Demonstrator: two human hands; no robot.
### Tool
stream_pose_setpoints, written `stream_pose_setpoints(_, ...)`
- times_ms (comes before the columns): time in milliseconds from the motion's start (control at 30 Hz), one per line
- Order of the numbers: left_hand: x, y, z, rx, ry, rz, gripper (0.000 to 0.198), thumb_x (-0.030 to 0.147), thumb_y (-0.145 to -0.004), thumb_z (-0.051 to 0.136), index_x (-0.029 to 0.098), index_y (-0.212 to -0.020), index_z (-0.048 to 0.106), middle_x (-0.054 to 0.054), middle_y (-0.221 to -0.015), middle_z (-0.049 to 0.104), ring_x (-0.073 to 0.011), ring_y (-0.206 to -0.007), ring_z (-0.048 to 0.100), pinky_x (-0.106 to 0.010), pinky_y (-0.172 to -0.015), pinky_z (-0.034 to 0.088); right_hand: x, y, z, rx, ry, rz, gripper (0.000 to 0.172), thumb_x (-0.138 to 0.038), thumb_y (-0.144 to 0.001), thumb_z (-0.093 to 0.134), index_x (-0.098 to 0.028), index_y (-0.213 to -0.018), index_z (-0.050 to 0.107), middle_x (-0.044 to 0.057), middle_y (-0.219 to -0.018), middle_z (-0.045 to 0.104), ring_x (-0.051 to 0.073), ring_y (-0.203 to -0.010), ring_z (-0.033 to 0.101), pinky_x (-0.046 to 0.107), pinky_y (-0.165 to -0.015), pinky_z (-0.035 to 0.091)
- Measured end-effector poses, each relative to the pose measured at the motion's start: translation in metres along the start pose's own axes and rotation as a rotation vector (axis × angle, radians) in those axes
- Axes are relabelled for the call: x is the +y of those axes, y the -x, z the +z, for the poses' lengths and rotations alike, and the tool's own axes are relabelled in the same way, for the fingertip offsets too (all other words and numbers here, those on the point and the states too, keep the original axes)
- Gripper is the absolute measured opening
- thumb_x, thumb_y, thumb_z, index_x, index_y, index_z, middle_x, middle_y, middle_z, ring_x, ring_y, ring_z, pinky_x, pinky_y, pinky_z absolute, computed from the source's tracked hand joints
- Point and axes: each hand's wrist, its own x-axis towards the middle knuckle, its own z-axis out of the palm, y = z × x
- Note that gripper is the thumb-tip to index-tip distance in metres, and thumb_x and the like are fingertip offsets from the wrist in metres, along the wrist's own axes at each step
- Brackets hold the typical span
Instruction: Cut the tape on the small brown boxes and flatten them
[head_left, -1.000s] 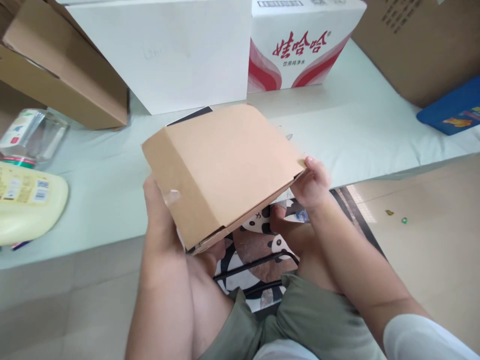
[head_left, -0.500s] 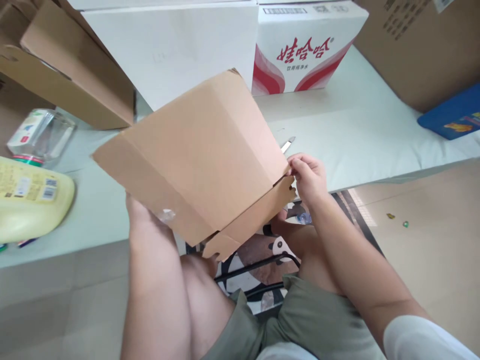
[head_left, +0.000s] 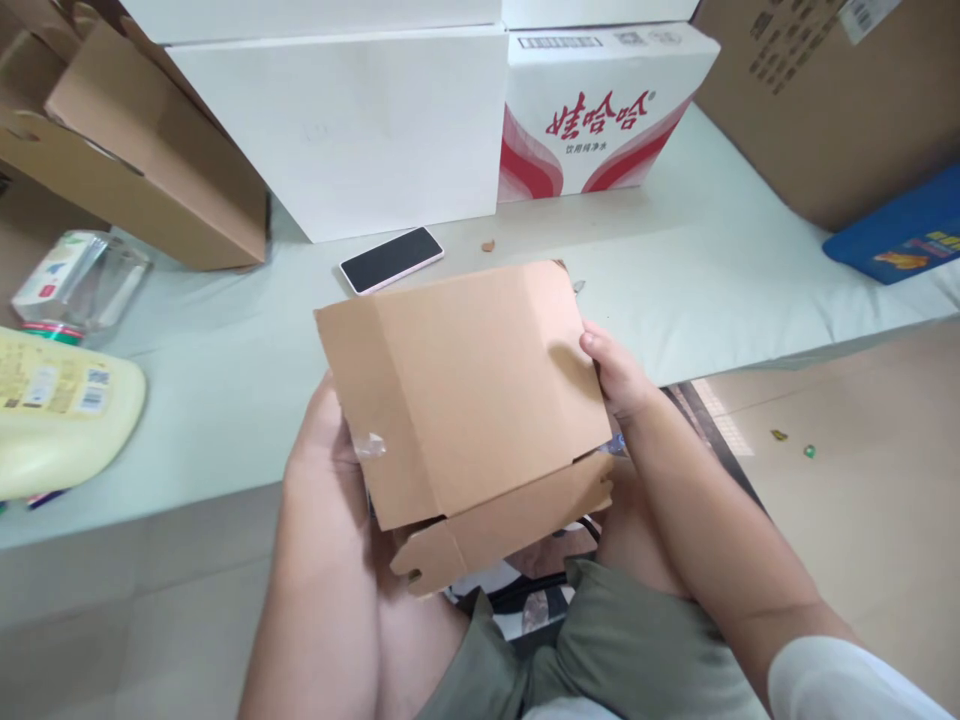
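A creased brown cardboard sheet [head_left: 487,380], like an unfolded box, is held above my lap. A notched flap hangs along its near edge, and a scrap of clear tape sticks to its left part. My left hand [head_left: 322,430] grips the left edge, its fingers hidden behind the board. At the right edge my right hand [head_left: 613,372] is closed on the cardboard, thumb on top and the other fingers underneath. Just beyond the board a phone [head_left: 392,260] lies on the pale green cloth. The tip of a small metal tool [head_left: 578,287] shows past the upper right corner.
White cartons [head_left: 337,130] and a red-and-white carton [head_left: 600,120] stand at the back. Open brown boxes [head_left: 165,170], a clear bottle [head_left: 82,280] and a yellow jug [head_left: 67,415] are on the left. A blue package [head_left: 900,230] lies right, by a large brown carton [head_left: 817,110].
The cardboard has turned and come down nearer my lap, bringing the phone into view. My right hand has shifted from the near right corner to further up the right edge.
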Motion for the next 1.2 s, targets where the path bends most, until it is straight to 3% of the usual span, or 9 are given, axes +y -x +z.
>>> stream_pose_setpoints(133,-0.005,-0.004,-0.005,-0.059,0.261,-0.117,0.069,0.084,-0.056,0.077,0.021,-0.082,0.071,-0.011,-0.078,0.078,-0.0330,-0.076,0.077,-0.043,-0.058,0.063,-0.003,0.001,0.007,0.107,-0.046,-0.006,0.053,-0.059,-0.074,0.081,-0.031,-0.116,0.066,0.003,-0.107,0.079,0.027,-0.093,0.077,0.044,-0.080,0.064)
stream_pose_setpoints(300,-0.008,-0.003,-0.009,-0.067,0.130,-0.028,0.062,0.043,-0.044,0.099,0.024,-0.097,0.073,-0.006,-0.090,0.080,-0.0243,-0.067,0.074,-0.031,-0.049,0.057,-0.003,-0.007,0.005,0.269,-0.098,-0.099,0.072,-0.048,-0.069,0.087,-0.041,-0.129,0.048,-0.004,-0.110,0.076,0.020,-0.083,0.075,0.037,-0.075,0.063)
stream_pose_setpoints(467,-0.019,-0.027,-0.028,0.169,0.161,0.183,0.040,0.046,-0.065,0.087,0.024,-0.093,0.069,-0.009,-0.114,0.078,-0.0297,-0.116,0.072,-0.037,-0.081,0.064,-0.005,-0.014,-0.016,0.326,-0.120,-0.100,0.048,-0.064,-0.077,0.072,-0.031,-0.108,0.057,0.000,-0.101,0.074,0.019,-0.079,0.072,0.035,-0.072,0.060)
stream_pose_setpoints(567,-0.025,-0.042,-0.035,0.301,0.201,0.312,0.036,0.053,-0.073,0.078,0.023,-0.090,0.066,-0.010,-0.117,0.077,-0.0285,-0.131,0.064,-0.043,-0.099,0.059,-0.005,-0.012,-0.012,0.213,-0.116,-0.121,0.061,-0.085,-0.078,0.053,-0.029,-0.102,0.059,0.002,-0.093,0.073,0.022,-0.081,0.072,0.038,-0.069,0.060)
stream_pose_setpoints(667,-0.022,-0.045,-0.026,0.282,0.266,0.303,0.036,0.053,-0.074,0.076,0.023,-0.092,0.066,-0.010,-0.124,0.075,-0.0283,-0.136,0.060,-0.045,-0.107,0.056,0.000,-0.009,0.009,0.119,-0.073,-0.044,0.062,-0.084,-0.069,0.067,-0.029,-0.099,0.058,-0.002,-0.074,0.067,0.016,-0.060,0.063,0.029,-0.050,0.051)
stream_pose_setpoints(833,-0.011,-0.034,-0.007,0.131,0.481,0.182,0.031,0.052,-0.077,0.065,0.028,-0.097,0.068,-0.007,-0.125,0.073,-0.0265,-0.122,0.066,-0.040,-0.089,0.060,0.001,-0.006,0.026,0.248,-0.110,-0.071,0.046,-0.055,-0.069,0.085,-0.025,-0.079,0.051,-0.011,-0.051,0.044,0.005,-0.037,0.031,0.021,-0.033,0.027)
stream_pose_setpoints(933,-0.011,-0.034,-0.011,0.176,0.591,0.086,0.028,0.049,-0.077,0.060,0.030,-0.096,0.065,-0.006,-0.113,0.073,-0.0226,-0.101,0.070,-0.035,-0.076,0.058,-0.014,0.003,-0.001,0.364,-0.150,-0.095,0.041,-0.045,-0.069,0.087,-0.024,-0.078,0.053,-0.012,-0.049,0.046,0.003,-0.033,0.032,0.018,-0.029,0.025)
stream_pose_setpoints(1067,-0.013,-0.038,-0.020,0.188,0.610,0.028,0.024,0.045,-0.073,0.061,0.029,-0.090,0.062,-0.004,-0.080,0.063,-0.0179,-0.069,0.061,-0.032,-0.062,0.052,-0.052,0.029,-0.063,0.755,-0.016,-0.328,0.023,-0.021,-0.074,0.084,-0.027,-0.075,0.062,-0.011,-0.058,0.066,0.001,-0.031,0.045,0.018,-0.029,0.026)
stream_pose_setpoints(1200,-0.007,-0.036,-0.014,0.151,0.660,0.011,0.020,0.041,-0.070,0.063,0.025,-0.080,0.060,0.000,-0.069,0.049,-0.0120,-0.056,0.048,-0.027,-0.054,0.046,-0.102,0.056,-0.112,0.891,0.064,-0.429,0.035,0.000,-0.084,0.064,-0.027,-0.062,0.062,-0.011,-0.050,0.064,-0.003,-0.030,0.049,0.023,-0.031,0.025)
